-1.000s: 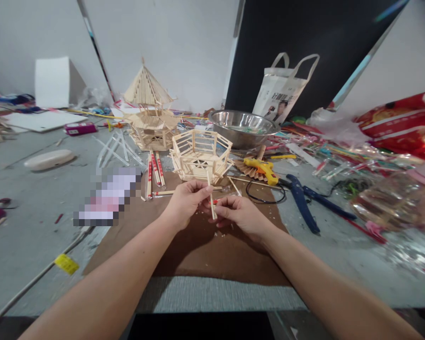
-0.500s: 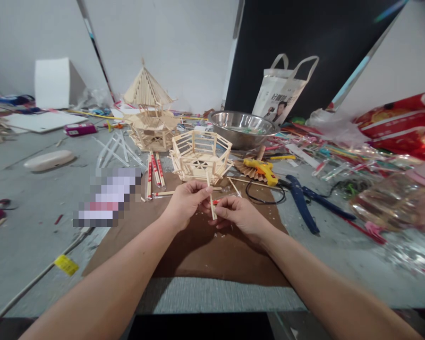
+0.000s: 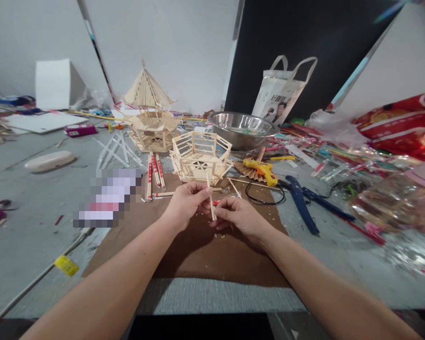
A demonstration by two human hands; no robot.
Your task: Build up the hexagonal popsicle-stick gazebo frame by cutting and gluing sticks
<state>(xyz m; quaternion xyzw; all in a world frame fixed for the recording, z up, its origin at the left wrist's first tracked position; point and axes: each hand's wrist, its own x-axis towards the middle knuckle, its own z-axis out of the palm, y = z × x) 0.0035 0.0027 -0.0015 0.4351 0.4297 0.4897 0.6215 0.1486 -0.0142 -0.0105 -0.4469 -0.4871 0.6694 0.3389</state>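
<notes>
My left hand pinches the upper part of a pale wooden chopstick, which stands nearly upright. Lower down, the fingers of my right hand close on the same stick; whether it is one stick or a pair pressed together, I cannot tell. Just beyond my hands stands an open, railed wooden stick frame. Behind it to the left is a stick pavilion with a pointed roof. Wrapped chopsticks with red print lie left of the frame. A bit of red shows between my hands.
A brown board lies under my hands, dotted with pale scraps. To the right are a yellow glue gun, blue-handled pliers and a clear container. A steel bowl stands behind. At left are a blurred-out flat object and a cable.
Almost nothing differs. Both hands keep their grip on the chopstick in the same place, with its lower end tilted very slightly.
</notes>
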